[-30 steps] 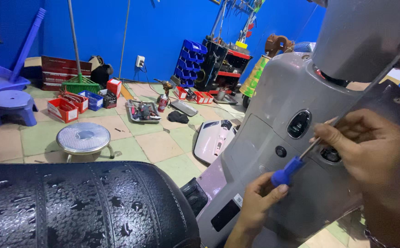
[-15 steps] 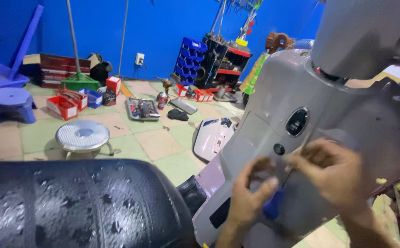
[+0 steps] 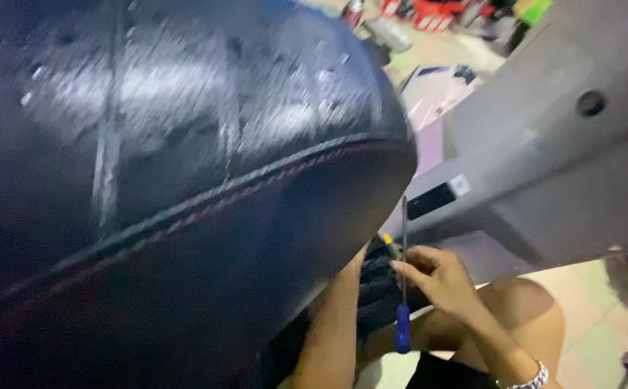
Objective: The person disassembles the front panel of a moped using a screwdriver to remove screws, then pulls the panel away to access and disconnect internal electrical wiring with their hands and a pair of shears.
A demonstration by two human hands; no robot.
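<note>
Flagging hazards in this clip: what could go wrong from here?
The right hand pinches the screwdriver by its thin shaft, blue handle hanging down, so it may slip and drop. The left hand is hidden under the black seat, so it works unseen. The shaft tip sits near the grey scooter panel and might scratch it.

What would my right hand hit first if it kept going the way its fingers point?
Likely the dark underside beneath the black glossy seat; the right hand, holding the blue-handled screwdriver, points left there. Depth unclear.
</note>
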